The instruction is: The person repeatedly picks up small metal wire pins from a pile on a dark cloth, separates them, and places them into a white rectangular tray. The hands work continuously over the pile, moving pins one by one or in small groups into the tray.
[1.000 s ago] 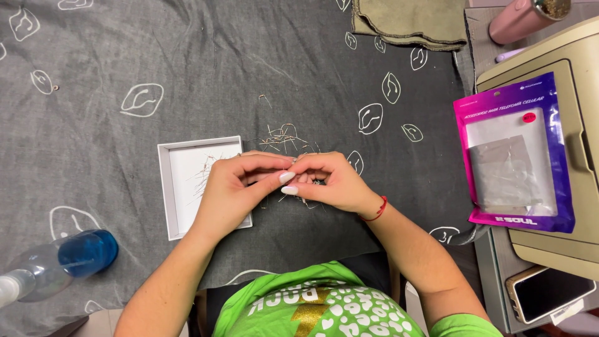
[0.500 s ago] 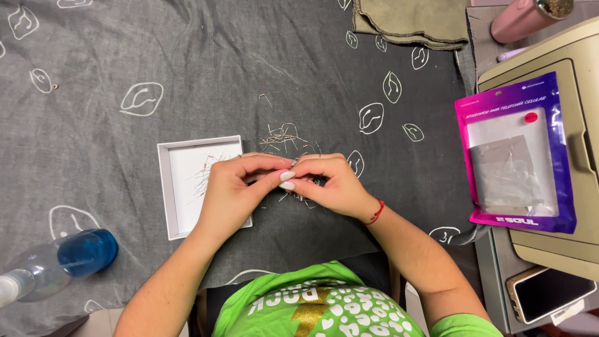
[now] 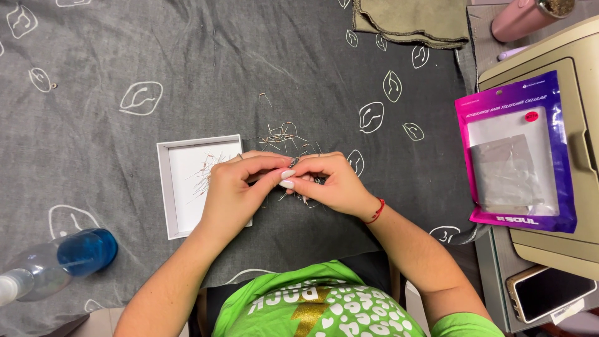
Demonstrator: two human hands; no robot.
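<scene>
Pinching a thin wire piece point(image 3: 293, 163) between the fingertips of both hands, the person works just above the dark patterned cloth point(image 3: 187, 62), near its front edge and a little right of its middle. The left hand point(image 3: 234, 190) curls in from the left, thumb and forefinger pressed together on the piece; the right hand point(image 3: 331, 184) meets it from the right, fingertips likewise closed on the same spot. The piece itself is too small to tell its shape.

A good grip here would seem to call for holding close to the working end with the fingertip pads, hands braced against each other, so that so fine a piece neither bends nor slips; this is a judgement from the posture alone.

Just behind the hands lies a loose pile of wires point(image 3: 284, 134), touching the cloth. To the left, partly under the left hand, sits a shallow white tray point(image 3: 163, 181), square, with a few more wires inside. At the front left corner lies a clear bottle point(image 3: 56, 262) on its side, blue in its nearer half.

Beyond the cloth's right edge, on a beige case point(image 3: 561, 249), rests a flat pouch point(image 3: 518, 150): rectangular, magenta and purple border, clear window showing grey contents, a small red round sticker near the top. A phone point(image 3: 546, 293) lies at the front right; a pink tumbler point(image 3: 521, 19) and folded olive fabric point(image 3: 412, 19) sit at the back.
</scene>
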